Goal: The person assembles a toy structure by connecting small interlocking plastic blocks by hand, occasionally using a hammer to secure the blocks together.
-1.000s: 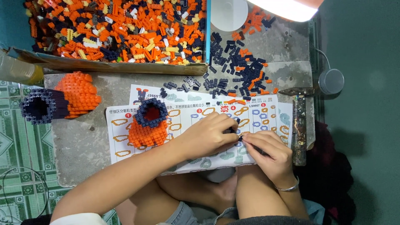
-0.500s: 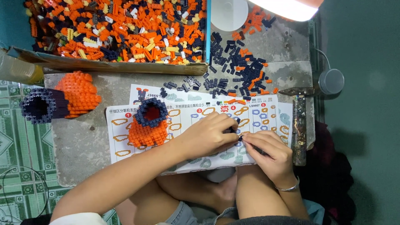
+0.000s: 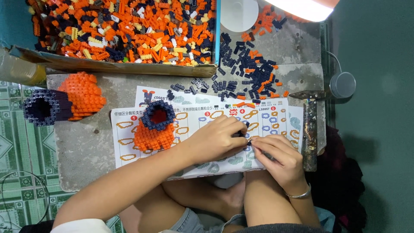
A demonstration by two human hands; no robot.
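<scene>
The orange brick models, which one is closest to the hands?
The orange model with the dark ring on top, sitting on the instruction sheet beside the left hand. The other orange model lies off the sheet.

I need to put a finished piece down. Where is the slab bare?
Bare slab lies left of the instruction sheet, below the orange model. Crowded: the loose bricks at top right, and the sheet's right end under the left hand and right hand.
</scene>
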